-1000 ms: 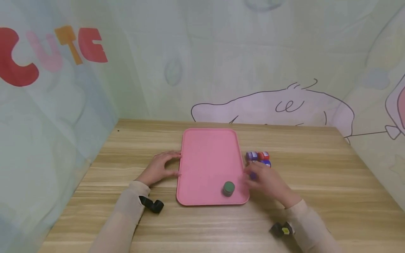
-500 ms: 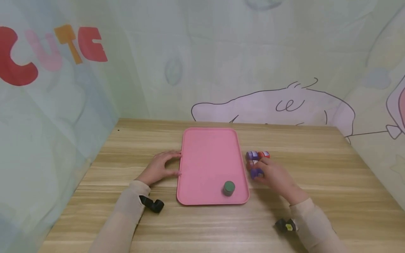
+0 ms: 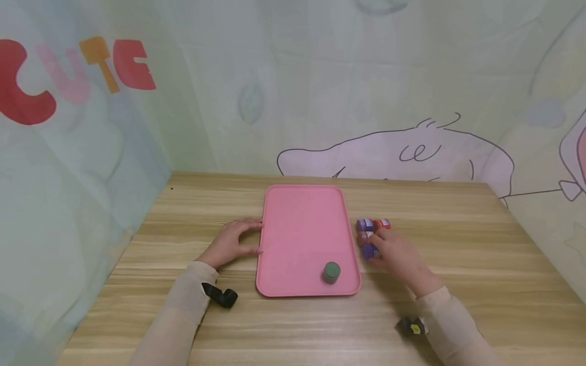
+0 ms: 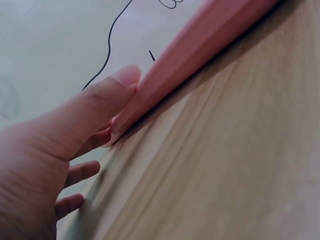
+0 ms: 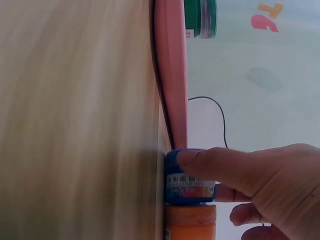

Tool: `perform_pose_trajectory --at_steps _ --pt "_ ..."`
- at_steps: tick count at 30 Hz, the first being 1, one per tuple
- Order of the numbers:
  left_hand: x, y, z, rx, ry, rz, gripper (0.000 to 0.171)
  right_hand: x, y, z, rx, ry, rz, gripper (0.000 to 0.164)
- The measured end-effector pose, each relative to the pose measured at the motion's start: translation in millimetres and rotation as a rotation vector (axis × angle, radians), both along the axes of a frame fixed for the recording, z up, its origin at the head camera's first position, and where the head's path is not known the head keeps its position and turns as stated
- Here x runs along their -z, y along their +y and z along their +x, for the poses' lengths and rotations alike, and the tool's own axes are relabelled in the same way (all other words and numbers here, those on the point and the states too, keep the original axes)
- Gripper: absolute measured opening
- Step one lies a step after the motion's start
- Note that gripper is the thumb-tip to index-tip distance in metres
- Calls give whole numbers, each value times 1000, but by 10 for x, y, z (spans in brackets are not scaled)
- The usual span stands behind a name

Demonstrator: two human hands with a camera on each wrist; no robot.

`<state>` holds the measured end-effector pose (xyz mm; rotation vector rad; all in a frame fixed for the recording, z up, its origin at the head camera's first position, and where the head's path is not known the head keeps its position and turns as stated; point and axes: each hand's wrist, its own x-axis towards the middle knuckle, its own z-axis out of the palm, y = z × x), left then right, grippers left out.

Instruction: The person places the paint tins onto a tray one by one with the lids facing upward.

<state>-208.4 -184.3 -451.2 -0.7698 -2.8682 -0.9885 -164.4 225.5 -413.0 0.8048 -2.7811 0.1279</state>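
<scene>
A pink tray lies on the table, and a green-lidded paint jar stands upright on its near right part. My left hand is at the tray's left side, with thumb and index fingertip against the rim and the other fingers spread. Just off the tray's right edge, my right hand pinches a blue paint jar lying on its side, thumb across its lid end. An orange jar sits right beside it in the right wrist view. My right hand covers part of the jar group in the head view.
Beyond the right hand lie a purple jar, a red jar and a reddish-brown jar, close together. The wooden table meets a printed cloth backdrop at its far edge.
My right hand has shifted a little right from the tray's right edge and its fingers are now on the blue jar. The left hand, tray and green-lidded jar stay in place.
</scene>
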Motion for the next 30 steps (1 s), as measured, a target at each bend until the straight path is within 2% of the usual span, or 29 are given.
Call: perform_pose_trajectory --at_steps 6,12,20,30 --pt "-11 2 5 -1 -4 -6 66 12 -41 -5 10 15 68 39" --pt "-3 -1 6 -2 4 4 66 9 -62 2 15 5 78 40" --pt "-1 0 6 -1 5 8 66 -28 -37 21 -28 39 51 41" --pt "27 -12 1 -6 1 8 65 -44 -18 9 -24 2 0 40"
